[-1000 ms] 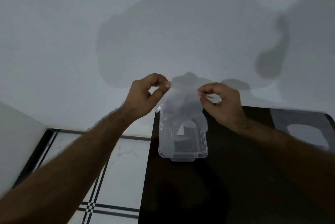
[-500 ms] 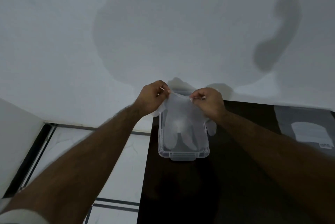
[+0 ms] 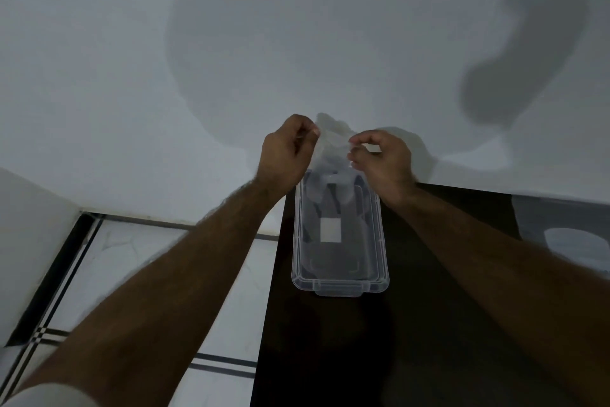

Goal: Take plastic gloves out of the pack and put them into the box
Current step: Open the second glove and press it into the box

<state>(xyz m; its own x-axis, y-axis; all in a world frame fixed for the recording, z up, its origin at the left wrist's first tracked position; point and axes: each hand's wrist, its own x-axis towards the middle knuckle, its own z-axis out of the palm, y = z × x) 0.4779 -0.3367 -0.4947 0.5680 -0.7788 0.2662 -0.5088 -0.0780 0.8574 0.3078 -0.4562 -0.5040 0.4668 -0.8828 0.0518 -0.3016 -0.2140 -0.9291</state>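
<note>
Both hands, left hand and right hand, have fingers pinched on a clear plastic glove. It dangles over the far end of the open box on the dark desk.

This looks like a plain room in a home: a dark glossy table stands against a bare white painted wall, and left of the table lies a white marble-patterned tiled floor with black border strips.

Single head-worn wide-angle camera looking forward and down, close over the dark tabletop, facing the far white wall, tiled floor showing at left
</note>
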